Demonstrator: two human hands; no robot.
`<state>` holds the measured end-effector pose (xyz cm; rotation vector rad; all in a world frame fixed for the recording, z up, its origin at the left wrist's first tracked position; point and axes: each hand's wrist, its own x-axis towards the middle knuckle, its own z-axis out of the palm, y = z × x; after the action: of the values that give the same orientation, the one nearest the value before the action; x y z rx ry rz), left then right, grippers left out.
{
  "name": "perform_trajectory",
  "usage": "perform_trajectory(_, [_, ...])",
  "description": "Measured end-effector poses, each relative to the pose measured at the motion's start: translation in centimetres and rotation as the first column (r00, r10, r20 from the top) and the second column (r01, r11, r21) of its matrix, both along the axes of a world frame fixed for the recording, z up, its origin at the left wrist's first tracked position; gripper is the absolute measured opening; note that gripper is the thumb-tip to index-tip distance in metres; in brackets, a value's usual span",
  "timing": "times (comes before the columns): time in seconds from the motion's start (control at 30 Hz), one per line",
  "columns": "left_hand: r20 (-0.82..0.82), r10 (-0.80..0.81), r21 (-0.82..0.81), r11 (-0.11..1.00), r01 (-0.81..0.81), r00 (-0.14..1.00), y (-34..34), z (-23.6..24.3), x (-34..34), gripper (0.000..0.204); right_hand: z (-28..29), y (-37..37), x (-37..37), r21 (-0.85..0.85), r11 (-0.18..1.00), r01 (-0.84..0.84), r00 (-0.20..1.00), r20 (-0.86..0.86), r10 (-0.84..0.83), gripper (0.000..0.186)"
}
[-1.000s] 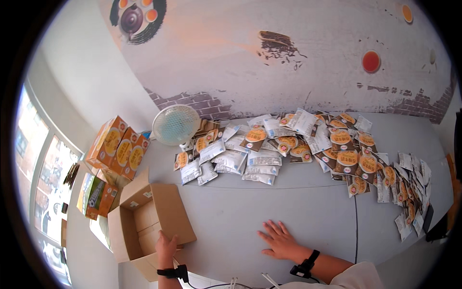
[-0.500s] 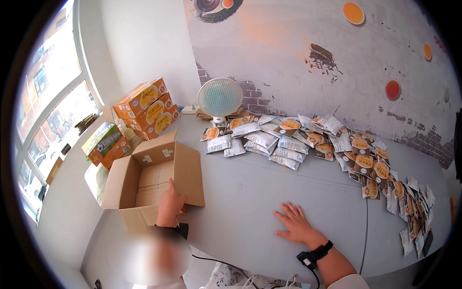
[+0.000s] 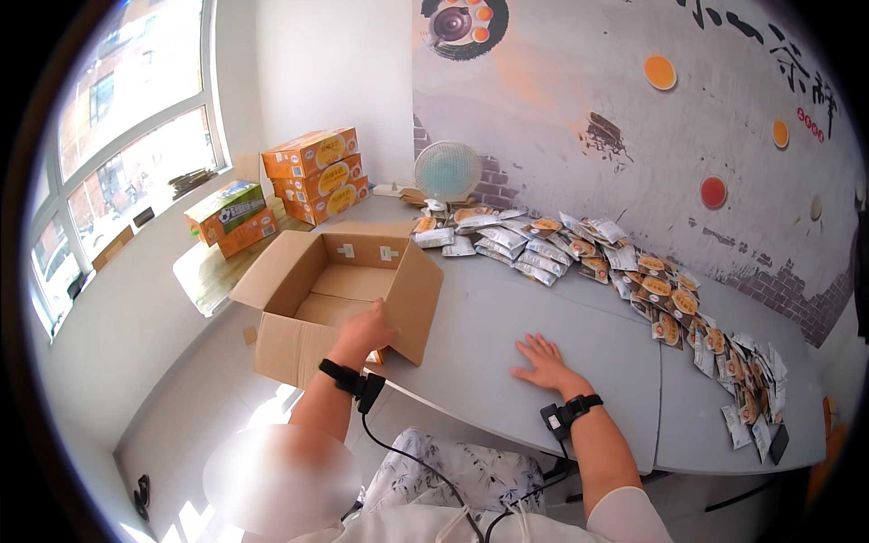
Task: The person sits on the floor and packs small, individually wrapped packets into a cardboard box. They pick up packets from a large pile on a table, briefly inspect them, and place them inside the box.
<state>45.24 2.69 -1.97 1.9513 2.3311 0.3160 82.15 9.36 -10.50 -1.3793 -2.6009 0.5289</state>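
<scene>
An open cardboard box (image 3: 303,346) stands at the left table edge, its flaps spread and its inside bare. At its near right corner, my left hand (image 3: 365,331) grips the rim, with the fingertips partly hidden. A small orange patch (image 3: 375,357) shows below that hand, too little to name. To the right, my right hand (image 3: 543,364) lies palm down on the grey table (image 3: 507,317), fingers spread and holding nothing. Both wrists wear black bands, with cables attached.
Many white, brown and orange sachets (image 3: 534,249) curve along the table's back and right side. A small fan (image 3: 448,172) stands behind them. Orange cartons (image 3: 317,176) are stacked at the back left, with a green-and-orange carton (image 3: 226,213) nearby. A dark flat object (image 3: 778,443) lies far right.
The view has swung and lifted, so the box, sachets and both hands sit differently in the picture. My left hand stays at the box's near right corner; my right hand still lies flat.
</scene>
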Motion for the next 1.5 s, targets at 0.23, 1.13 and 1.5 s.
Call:
perform_trajectory(0.23, [0.029, -0.039, -0.08, 0.996, 0.042, 0.999, -2.8, 0.9, 2.2, 0.075, -0.7, -1.2, 0.7, 0.025, 0.999, 0.045, 0.999, 0.004, -0.045, 0.073])
perform_trajectory(1.13, [-0.102, -0.265, 0.542, 0.794, 0.277, 0.959, 0.3, 3.5, 9.1, 0.073, -1.3, -1.0, 1.2, 0.026, 0.999, 0.018, 1.0, -0.014, -0.018, 0.071])
perform_trajectory(1.5, [0.963, -0.268, 0.26, 0.948, 0.183, 0.018, 11.8, -6.1, 20.6, 0.041, -1.3, 0.2, 2.1, -0.125, 0.992, 0.029, 0.884, -0.46, -0.084, 0.044])
